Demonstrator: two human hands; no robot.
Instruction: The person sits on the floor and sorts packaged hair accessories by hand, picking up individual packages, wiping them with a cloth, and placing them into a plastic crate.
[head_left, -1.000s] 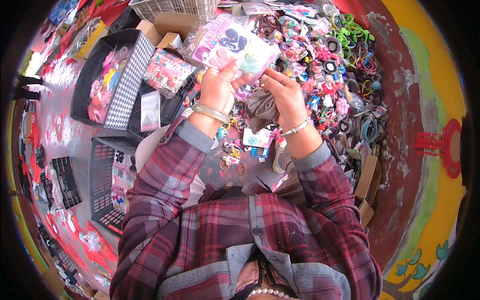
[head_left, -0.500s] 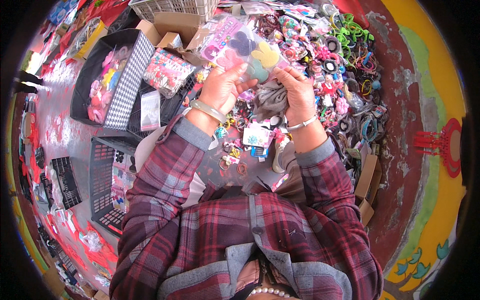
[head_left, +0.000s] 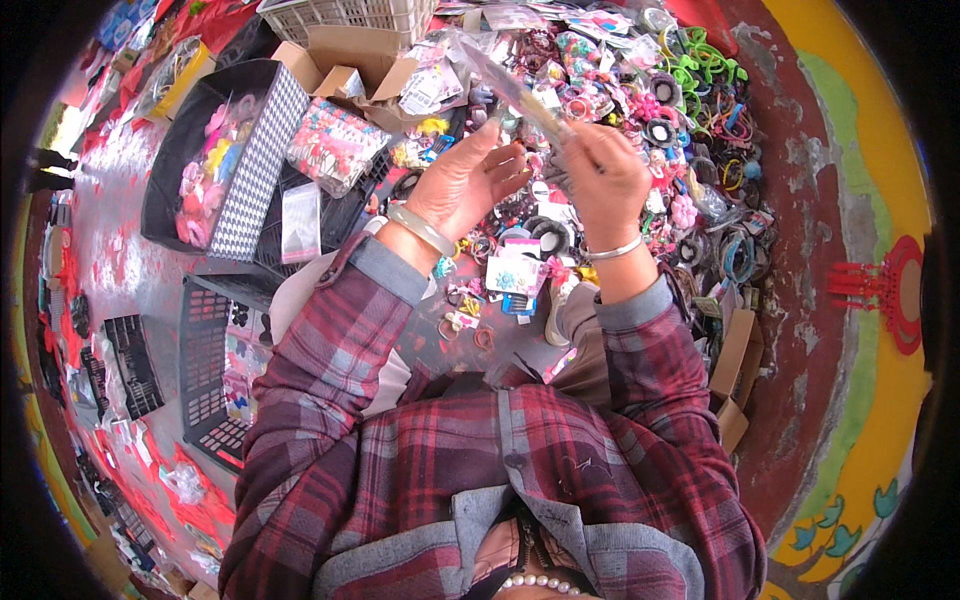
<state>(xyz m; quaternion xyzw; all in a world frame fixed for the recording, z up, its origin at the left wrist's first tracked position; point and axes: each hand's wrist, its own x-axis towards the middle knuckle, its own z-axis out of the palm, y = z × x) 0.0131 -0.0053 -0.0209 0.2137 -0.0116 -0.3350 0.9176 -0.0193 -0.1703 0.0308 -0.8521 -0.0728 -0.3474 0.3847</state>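
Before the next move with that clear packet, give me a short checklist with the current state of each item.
1. Right hand grips the clear packet: ok, fingers closed on its lower end.
2. Left hand on the packet: not ok, open palm beside it, fingertips near but contact unclear.
3. Packet contents visible: cannot tell, it is seen edge-on.
4. Packet clear of the pile of hair ties: ok, held above it.
5. Cardboard box within reach beyond the left hand: ok.
6. Black crate unobstructed: ok, open on the person's left.
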